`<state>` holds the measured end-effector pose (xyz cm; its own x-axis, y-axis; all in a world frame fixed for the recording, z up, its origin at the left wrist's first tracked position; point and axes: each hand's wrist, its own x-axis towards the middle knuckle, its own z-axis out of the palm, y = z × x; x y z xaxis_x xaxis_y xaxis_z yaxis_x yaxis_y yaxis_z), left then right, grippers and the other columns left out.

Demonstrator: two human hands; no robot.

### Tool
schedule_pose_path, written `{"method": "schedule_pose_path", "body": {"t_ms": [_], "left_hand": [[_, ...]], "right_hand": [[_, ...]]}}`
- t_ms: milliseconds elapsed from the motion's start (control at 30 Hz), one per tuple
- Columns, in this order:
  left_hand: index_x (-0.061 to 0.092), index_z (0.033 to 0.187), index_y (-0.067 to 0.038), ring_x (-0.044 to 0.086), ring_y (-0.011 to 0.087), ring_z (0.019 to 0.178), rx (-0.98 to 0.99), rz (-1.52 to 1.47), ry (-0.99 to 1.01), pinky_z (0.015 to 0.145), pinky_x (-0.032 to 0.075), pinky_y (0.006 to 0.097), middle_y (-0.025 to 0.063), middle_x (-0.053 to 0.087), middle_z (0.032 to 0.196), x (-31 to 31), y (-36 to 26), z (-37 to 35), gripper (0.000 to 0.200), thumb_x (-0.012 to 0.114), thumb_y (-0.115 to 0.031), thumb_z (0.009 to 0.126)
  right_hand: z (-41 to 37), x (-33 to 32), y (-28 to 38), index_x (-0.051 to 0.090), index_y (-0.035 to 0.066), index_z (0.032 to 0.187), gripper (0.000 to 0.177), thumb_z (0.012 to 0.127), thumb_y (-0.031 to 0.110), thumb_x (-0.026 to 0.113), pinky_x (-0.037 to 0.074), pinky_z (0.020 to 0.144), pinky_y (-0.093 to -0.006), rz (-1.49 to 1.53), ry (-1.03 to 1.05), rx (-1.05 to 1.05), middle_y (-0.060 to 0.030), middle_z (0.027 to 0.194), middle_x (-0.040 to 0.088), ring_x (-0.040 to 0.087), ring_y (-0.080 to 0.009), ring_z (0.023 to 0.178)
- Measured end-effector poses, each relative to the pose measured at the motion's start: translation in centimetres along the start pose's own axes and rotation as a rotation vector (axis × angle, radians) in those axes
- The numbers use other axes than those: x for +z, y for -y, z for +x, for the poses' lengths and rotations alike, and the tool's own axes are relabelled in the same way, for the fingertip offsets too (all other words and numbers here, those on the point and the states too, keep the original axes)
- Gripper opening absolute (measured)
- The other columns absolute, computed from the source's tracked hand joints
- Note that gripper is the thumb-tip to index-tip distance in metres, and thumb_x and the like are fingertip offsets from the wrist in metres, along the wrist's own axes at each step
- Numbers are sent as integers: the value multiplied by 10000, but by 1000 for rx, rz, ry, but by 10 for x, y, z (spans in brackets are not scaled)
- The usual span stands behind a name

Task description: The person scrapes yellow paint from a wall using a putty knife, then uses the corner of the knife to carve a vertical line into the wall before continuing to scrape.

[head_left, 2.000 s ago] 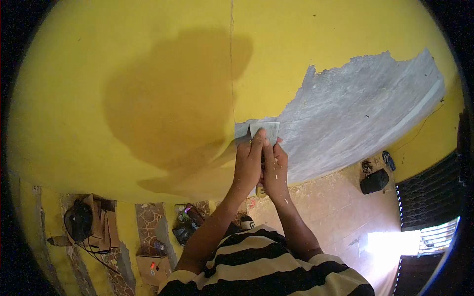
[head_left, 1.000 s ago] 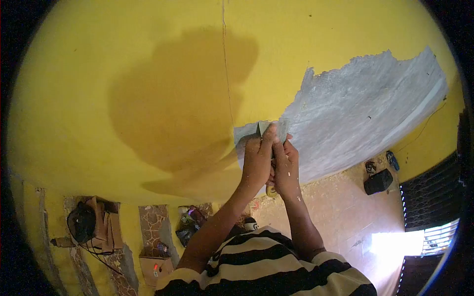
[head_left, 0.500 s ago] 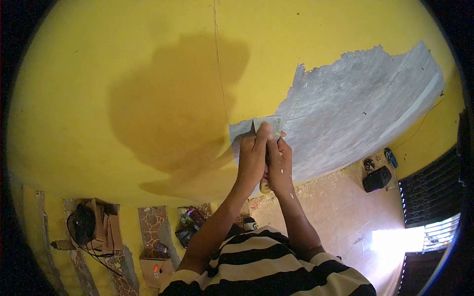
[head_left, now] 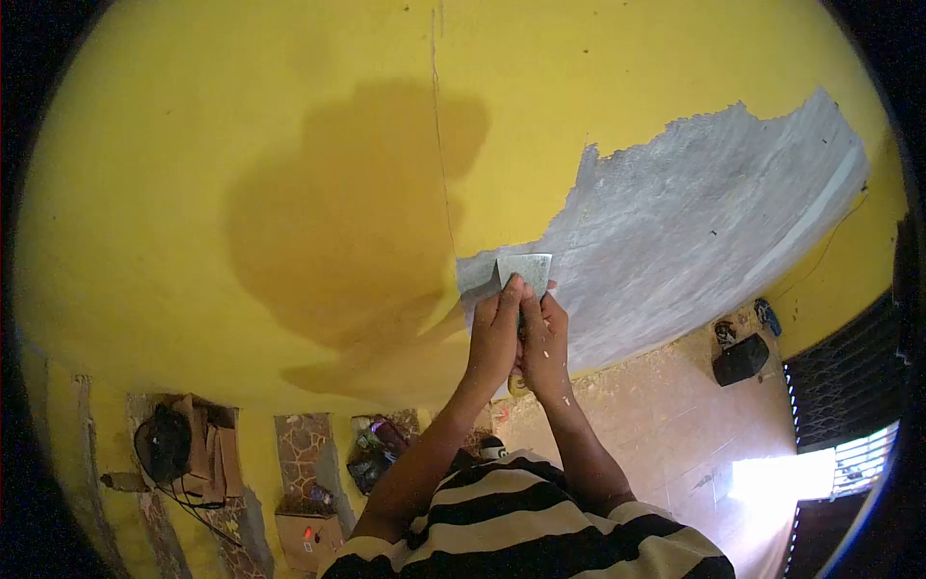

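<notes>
Both of my hands are wrapped around one paint scraper (head_left: 526, 265), whose broad metal blade points up toward the wall. My left hand (head_left: 494, 333) closes on it from the left, and my right hand (head_left: 546, 338) from the right, with the thumbs close together at the base of the blade. Most of the handle is hidden by the hands; its end shows below them. Behind the blade lies a bare grey patch (head_left: 694, 203) of wall, just under the ragged edge of the yellow paint (head_left: 521, 174). Small pale flecks stick to my right hand and forearm.
A thin crack (head_left: 442, 145) runs down the yellow wall. Paint flakes litter the tiled floor (head_left: 637, 415). A dark box-shaped object (head_left: 741, 360) and footwear (head_left: 767, 317) lie at the right. Cardboard (head_left: 222, 454), a black fan-like object (head_left: 162, 444) and bags (head_left: 371, 468) stand at the left.
My hands and the scraper have come slightly down the wall, so the blade now sits a little below the paint edge. The whole view has also shifted slightly.
</notes>
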<state>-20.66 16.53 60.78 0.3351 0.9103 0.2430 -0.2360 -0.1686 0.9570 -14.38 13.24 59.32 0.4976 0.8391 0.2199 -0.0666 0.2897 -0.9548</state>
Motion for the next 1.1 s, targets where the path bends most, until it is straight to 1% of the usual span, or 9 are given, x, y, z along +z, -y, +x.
{"method": "schedule_pose_path", "body": {"t_ms": [333, 500, 533, 633, 667, 833, 867, 967, 1100], "left_hand": [[675, 1033, 19, 557, 101, 679, -89, 36, 22, 660, 452, 254, 46, 639, 753, -4, 1, 2, 473, 382, -352, 1012], [673, 1022, 22, 547, 106, 626, -73, 137, 25, 607, 442, 278, 40, 616, 699, 6, -34, 13, 457, 376, -326, 1013], [674, 938, 25, 484, 113, 507, 16, 63, 4, 486, 400, 285, 24, 579, 644, 13, -36, 19, 483, 414, -380, 990], [674, 985, 36, 568, 120, 646, -3, 134, 29, 636, 456, 280, 60, 621, 695, 9, -42, 18, 460, 387, -323, 1008], [674, 985, 36, 568, 120, 646, 8, 134, 32, 636, 456, 280, 60, 621, 695, 7, -33, 15, 460, 387, -323, 1008], [678, 968, 36, 568, 131, 629, -24, 109, -1, 619, 459, 293, 69, 633, 695, 5, 0, 7, 468, 388, -329, 1005], [667, 974, 45, 608, 161, 727, -108, 188, 32, 707, 481, 293, 108, 666, 798, 6, -24, 11, 486, 401, -361, 993], [675, 993, 32, 604, 160, 685, -102, 67, 48, 671, 482, 299, 95, 661, 776, 6, -12, 13, 499, 392, -380, 994], [684, 991, 21, 579, 137, 648, -116, 64, 28, 637, 471, 291, 70, 654, 766, 8, -6, 6, 499, 389, -382, 996]], "right_hand": [[4, -1, -9, 568, -5, 923, 313, 1003, 276, 455, 345, 465, -223, 4, 16, -121, 8, 638, 531, 435, -35, 524], [18, -2, 26, 546, 22, 857, 291, 1008, 248, 440, 311, 419, -207, 67, 53, 3, 25, 595, 496, 402, -18, 458], [22, 0, 30, 538, 28, 836, 296, 1002, 259, 453, 293, 383, -216, 176, 45, 31, 33, 555, 476, 398, -27, 424], [26, 2, 15, 543, 24, 839, 323, 998, 293, 459, 305, 395, -224, 57, -22, -180, 31, 556, 478, 408, -36, 440], [15, -6, 28, 555, 15, 859, 341, 997, 309, 451, 337, 450, -227, 8, 85, 37, 21, 599, 496, 420, -41, 499], [7, -13, -4, 577, 11, 911, 342, 1000, 314, 445, 342, 469, -216, 19, 82, 18, 17, 629, 524, 437, -31, 522], [10, -12, 9, 578, 11, 916, 335, 1001, 306, 446, 341, 469, -215, 46, 94, 31, 18, 632, 525, 440, -29, 525], [11, -16, 24, 572, 9, 940, 308, 1003, 283, 447, 341, 462, -220, 129, 162, 172, 19, 619, 516, 446, -28, 523], [9, -15, 6, 568, 18, 928, 302, 1000, 286, 451, 320, 435, -216, 46, 67, 34, 25, 583, 498, 438, -24, 488]]}}
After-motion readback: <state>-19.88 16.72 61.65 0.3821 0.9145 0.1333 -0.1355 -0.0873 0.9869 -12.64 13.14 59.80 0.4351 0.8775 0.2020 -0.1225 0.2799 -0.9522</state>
